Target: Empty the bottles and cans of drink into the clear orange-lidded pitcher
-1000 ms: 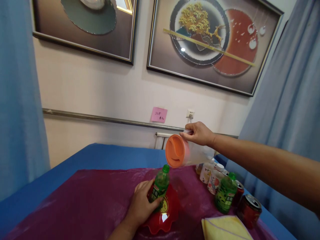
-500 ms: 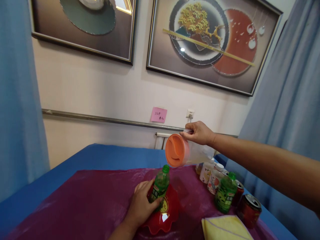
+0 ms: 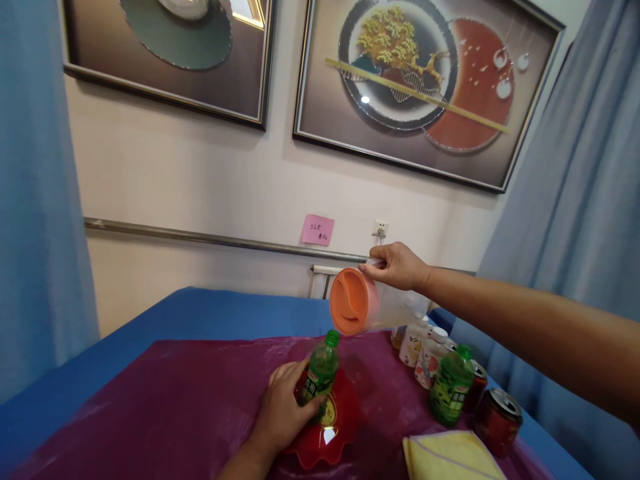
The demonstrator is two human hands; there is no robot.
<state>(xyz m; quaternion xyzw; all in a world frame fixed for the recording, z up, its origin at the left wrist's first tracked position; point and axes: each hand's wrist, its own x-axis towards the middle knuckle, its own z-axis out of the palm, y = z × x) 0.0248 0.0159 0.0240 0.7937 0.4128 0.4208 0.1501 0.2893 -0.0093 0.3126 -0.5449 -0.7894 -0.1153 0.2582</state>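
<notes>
My left hand is wrapped round a green plastic bottle, which stands uncapped on a red scalloped plate. In my right hand is the handle of a clear pitcher with an orange lid. The pitcher is tipped on its side, its lid facing left and down, just above and to the right of the bottle's mouth. Whether any liquid is flowing from it I cannot make out. Part of the plate is hidden behind the bottle and my left hand.
At the right stand a second green bottle, a dark red can, and several patterned bottles. A folded yellow cloth lies in front of them. Purple plastic sheeting covers the blue surface. Blue curtains hang at both sides.
Almost nothing differs. Both hands keep their grips, and the tilted pitcher has shifted only very slightly.
</notes>
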